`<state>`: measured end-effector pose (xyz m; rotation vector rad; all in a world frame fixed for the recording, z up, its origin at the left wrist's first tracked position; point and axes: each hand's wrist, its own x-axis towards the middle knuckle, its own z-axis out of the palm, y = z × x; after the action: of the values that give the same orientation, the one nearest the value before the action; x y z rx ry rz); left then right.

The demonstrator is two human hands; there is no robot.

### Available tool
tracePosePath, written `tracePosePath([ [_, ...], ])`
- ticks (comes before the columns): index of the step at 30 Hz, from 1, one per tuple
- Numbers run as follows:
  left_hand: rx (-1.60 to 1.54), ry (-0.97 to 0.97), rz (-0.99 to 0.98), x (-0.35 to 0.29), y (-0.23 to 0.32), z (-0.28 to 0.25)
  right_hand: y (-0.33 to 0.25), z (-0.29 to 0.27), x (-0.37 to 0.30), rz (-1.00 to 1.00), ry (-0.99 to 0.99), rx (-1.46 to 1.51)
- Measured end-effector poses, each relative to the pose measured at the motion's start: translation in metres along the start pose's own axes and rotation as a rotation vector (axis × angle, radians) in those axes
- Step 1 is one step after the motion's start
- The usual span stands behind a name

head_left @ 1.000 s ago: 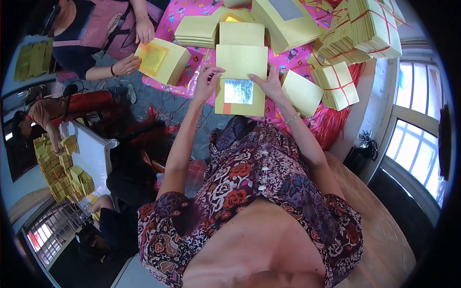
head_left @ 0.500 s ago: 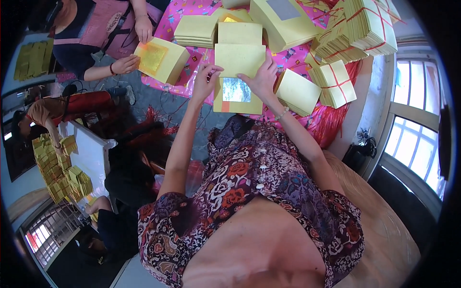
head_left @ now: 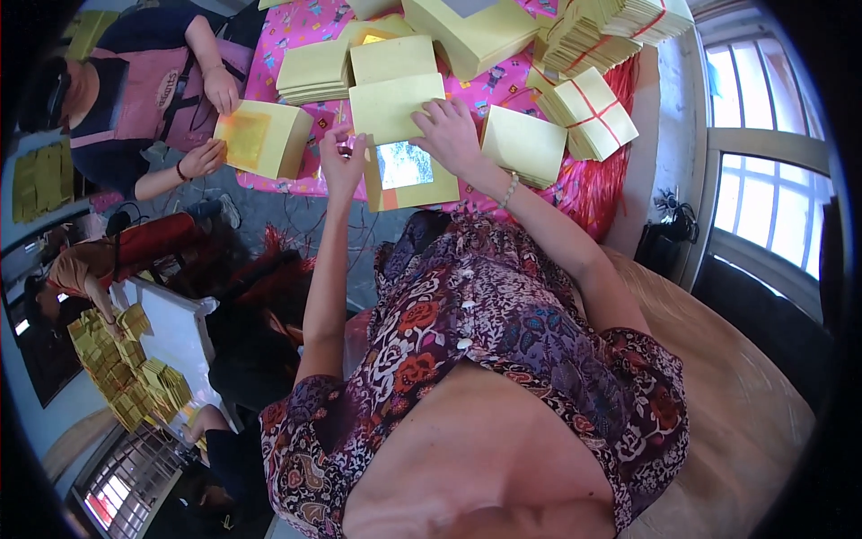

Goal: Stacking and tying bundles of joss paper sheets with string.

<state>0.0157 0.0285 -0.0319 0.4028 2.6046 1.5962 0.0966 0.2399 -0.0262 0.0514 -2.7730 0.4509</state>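
Observation:
A sheet of yellow paper [head_left: 386, 103] lies over the upper part of a yellow paper stack. Below its edge shows a shiny silver foil square [head_left: 406, 165] on the yellow sheet underneath [head_left: 417, 196], with an orange strip at its lower left. My right hand [head_left: 449, 135] rests palm down on the paper's right side, fingers stretched out, thumb by the foil. Beside the left edge is my left hand [head_left: 343, 166], its fingers curled but apart, with nothing visible between thumb and forefinger.
More yellow paper stacks [head_left: 524, 144] stand on the pink patterned tablecloth [head_left: 332, 22]; bundles tied with red string [head_left: 594, 112] sit at the right. At the left a co-worker's hands [head_left: 205, 154] touch a stack with a gold square [head_left: 247, 139]. Others work at a white table [head_left: 171, 310].
The whole view has shifted, so the table sits farther left. My left hand has drawn slightly away from the paper's edge; my right hand has slid farther onto the sheet, fingers flatter.

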Motion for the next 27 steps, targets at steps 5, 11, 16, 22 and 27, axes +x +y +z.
tracePosePath([
  [5,0.18,0.038,-0.142,0.008,0.009,0.007,0.015,0.006,0.004,-0.178,0.073,-0.076],
  [11,-0.497,0.038,-0.363,0.018,0.004,0.022,0.015,0.006,0.007,-0.119,-0.012,-0.031],
  [16,-0.519,-0.051,-0.376,0.022,0.04,0.02,0.013,-0.015,-0.01,0.198,0.306,0.254],
  [22,-0.509,-0.319,-0.212,0.011,0.078,0.056,0.045,-0.034,-0.067,0.838,0.367,0.973],
  [27,-0.321,-0.483,0.02,-0.002,0.078,0.119,0.083,-0.037,-0.127,0.917,0.444,0.918],
])
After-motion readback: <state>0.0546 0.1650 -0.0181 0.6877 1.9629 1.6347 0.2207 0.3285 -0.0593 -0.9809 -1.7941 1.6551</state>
